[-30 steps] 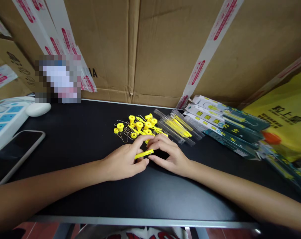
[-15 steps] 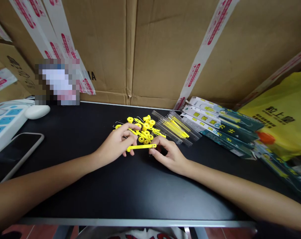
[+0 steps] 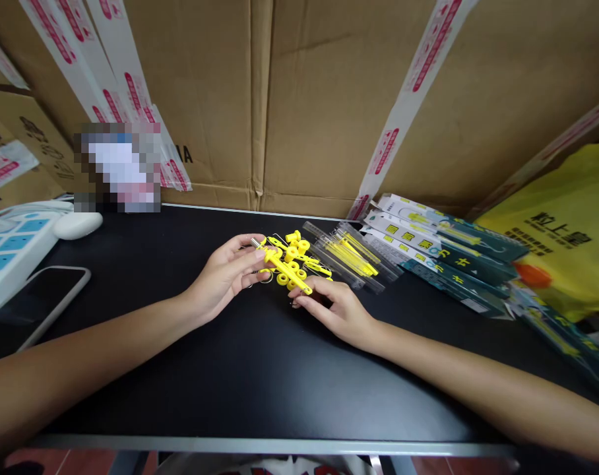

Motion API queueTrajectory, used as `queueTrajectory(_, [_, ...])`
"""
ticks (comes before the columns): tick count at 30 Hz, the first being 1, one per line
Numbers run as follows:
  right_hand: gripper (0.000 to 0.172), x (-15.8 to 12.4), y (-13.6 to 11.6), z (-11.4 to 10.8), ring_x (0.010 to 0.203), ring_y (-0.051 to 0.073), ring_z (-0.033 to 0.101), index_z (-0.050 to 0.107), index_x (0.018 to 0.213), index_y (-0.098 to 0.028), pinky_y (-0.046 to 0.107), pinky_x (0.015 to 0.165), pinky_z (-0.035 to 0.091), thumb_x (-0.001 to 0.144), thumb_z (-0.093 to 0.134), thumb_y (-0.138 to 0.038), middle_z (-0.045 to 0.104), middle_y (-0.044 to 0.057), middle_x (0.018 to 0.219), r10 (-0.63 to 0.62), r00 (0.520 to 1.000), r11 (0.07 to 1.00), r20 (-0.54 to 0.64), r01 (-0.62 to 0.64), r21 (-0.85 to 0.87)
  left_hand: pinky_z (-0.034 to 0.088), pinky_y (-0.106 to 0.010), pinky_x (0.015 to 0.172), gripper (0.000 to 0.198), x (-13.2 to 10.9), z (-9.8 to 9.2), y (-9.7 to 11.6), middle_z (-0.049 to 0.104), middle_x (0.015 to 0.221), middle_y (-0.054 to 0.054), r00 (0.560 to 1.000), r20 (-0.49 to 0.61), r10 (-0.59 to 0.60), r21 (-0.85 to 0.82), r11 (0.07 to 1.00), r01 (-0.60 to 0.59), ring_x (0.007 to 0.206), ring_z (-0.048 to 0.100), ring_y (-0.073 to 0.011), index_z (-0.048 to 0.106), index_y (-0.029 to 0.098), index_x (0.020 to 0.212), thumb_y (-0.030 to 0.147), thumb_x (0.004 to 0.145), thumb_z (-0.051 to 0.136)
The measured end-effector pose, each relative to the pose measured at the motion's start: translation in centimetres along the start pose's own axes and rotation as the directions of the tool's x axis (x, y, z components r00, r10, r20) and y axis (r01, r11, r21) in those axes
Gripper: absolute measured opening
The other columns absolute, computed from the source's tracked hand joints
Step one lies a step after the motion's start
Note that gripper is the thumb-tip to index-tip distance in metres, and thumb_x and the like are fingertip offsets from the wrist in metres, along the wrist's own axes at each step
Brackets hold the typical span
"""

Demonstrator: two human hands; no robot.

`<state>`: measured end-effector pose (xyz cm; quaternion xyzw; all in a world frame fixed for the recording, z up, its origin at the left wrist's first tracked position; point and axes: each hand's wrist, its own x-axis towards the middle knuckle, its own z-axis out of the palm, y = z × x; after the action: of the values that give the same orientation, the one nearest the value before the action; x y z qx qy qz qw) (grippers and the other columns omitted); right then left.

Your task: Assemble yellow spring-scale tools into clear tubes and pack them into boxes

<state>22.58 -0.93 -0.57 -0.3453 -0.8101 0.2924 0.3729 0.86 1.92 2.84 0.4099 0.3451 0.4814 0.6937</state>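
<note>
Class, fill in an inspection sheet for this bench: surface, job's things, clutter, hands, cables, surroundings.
Surface: black table, metal front edge.
Job's things: yellow stick over a pile of yellow parts.
Clutter: clear packets, green cards, phone, yellow bag.
Hands: left hand and right hand each pinch one end of the stick.
Cables: nothing seen; power strip at left.
Surroundings: taped cardboard boxes behind.

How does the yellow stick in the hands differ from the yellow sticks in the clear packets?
The yellow stick is bare, pinched between left hand and right hand; the packed sticks are wrapped, lying on the table. It is single; the packed sticks are several. Both are slim and yellow.
</note>
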Motion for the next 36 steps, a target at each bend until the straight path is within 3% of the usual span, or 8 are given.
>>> queueTrajectory(6, [0.014, 0.0, -0.4, -0.1, 0.08, 0.015, 0.064, 0.066, 0.092, -0.017, 0.027, 0.077, 0.049, 0.094, 0.053, -0.022, 0.069, 0.005, 0.084, -0.081, 0.996, 0.997, 0.047, 0.081, 0.011, 0.056, -0.023, 0.076, 0.019, -0.4, 0.2, -1.1, 0.074, 0.098, -0.005, 0.99, 0.049, -0.131, 0.002, 0.991, 0.131, 0.084, 0.069, -0.0119, 0.067, 0.017, 0.102, 0.018, 0.083, 0.068])
queueTrajectory(11, [0.019, 0.1, -0.3, -0.1, 0.069, 0.014, 0.059, 0.059, 0.076, -0.017, 0.026, 0.068, 0.047, 0.092, 0.056, -0.028, 0.065, 0.003, 0.075, 0.035, 0.998, 0.998, 0.05, -0.037, 0.056, 0.055, -0.026, 0.081, 0.017, -0.2, 0.0, -0.8, 0.074, 0.106, -0.007, 1.0, 0.018, 0.002, 0.066, 0.998, -0.003, 0.092, 0.07, -0.015, 0.065, 0.017, 0.099, 0.026, 0.084, 0.067])
queueTrajectory(16, [0.028, 0.2, -0.3, -0.2, 0.068, 0.014, 0.057, 0.058, 0.073, -0.017, 0.027, 0.068, 0.045, 0.095, 0.047, -0.031, 0.063, 0.003, 0.072, 0.119, 0.988, 0.988, 0.097, -0.128, 0.085, 0.053, -0.03, 0.089, 0.02, -0.3, 0.0, -0.2, 0.074, 0.108, -0.007, 0.991, 0.048, 0.123, 0.163, 0.978, -0.129, 0.101, 0.068, -0.0173, 0.061, 0.018, 0.1, 0.03, 0.085, 0.066])
queueTrajectory(22, [0.033, 0.5, -0.5, -0.3, 0.069, 0.014, 0.058, 0.057, 0.07, -0.017, 0.028, 0.069, 0.045, 0.096, 0.046, -0.036, 0.063, 0.003, 0.071, 0.123, 0.986, 0.983, 0.114, -0.137, 0.122, 0.053, -0.033, 0.092, 0.024, -0.5, 0.3, 0.0, 0.074, 0.103, -0.008, 0.988, 0.014, 0.153, 0.193, 0.969, -0.153, 0.099, 0.069, -0.0186, 0.06, 0.017, 0.103, 0.031, 0.084, 0.066])
queueTrajectory(27, [0.028, 0.3, -0.4, -0.3, 0.067, 0.014, 0.055, 0.057, 0.073, -0.017, 0.027, 0.066, 0.045, 0.094, 0.05, -0.034, 0.062, 0.003, 0.071, 0.147, 0.982, 0.98, 0.118, -0.161, 0.118, 0.054, -0.03, 0.088, 0.041, -0.5, 0.3, 0.1, 0.073, 0.109, -0.009, 0.991, 0.016, 0.135, 0.172, 0.976, -0.136, 0.094, 0.07, -0.0166, 0.055, 0.018, 0.125, 0.029, 0.087, 0.063])
queueTrajectory(31, [0.023, 0.1, -0.3, -0.1, 0.069, 0.014, 0.054, 0.055, 0.074, -0.018, 0.027, 0.068, 0.045, 0.093, 0.051, -0.029, 0.06, 0.003, 0.072, 0.042, 0.992, 0.998, 0.122, -0.048, 0.047, 0.055, -0.031, 0.085, 0.043, -0.4, 0.2, -0.1, 0.072, 0.112, -0.01, 0.998, 0.017, 0.061, 0.103, 0.993, -0.062, 0.091, 0.071, -0.0158, 0.049, 0.02, 0.131, 0.025, 0.09, 0.058])
queueTrajectory(36, [0.023, -0.1, -0.5, 0.0, 0.068, 0.014, 0.053, 0.05, 0.072, -0.02, 0.027, 0.067, 0.045, 0.094, 0.051, -0.026, 0.059, 0.003, 0.072, -0.1, 0.986, 0.992, 0.133, 0.109, -0.064, 0.057, -0.028, 0.078, 0.028, -0.8, 0.7, -0.4, 0.071, 0.113, -0.012, 0.997, 0.012, -0.078, 0.042, 0.996, 0.078, 0.083, 0.072, -0.0152, 0.053, 0.017, 0.118, 0.023, 0.091, 0.057])
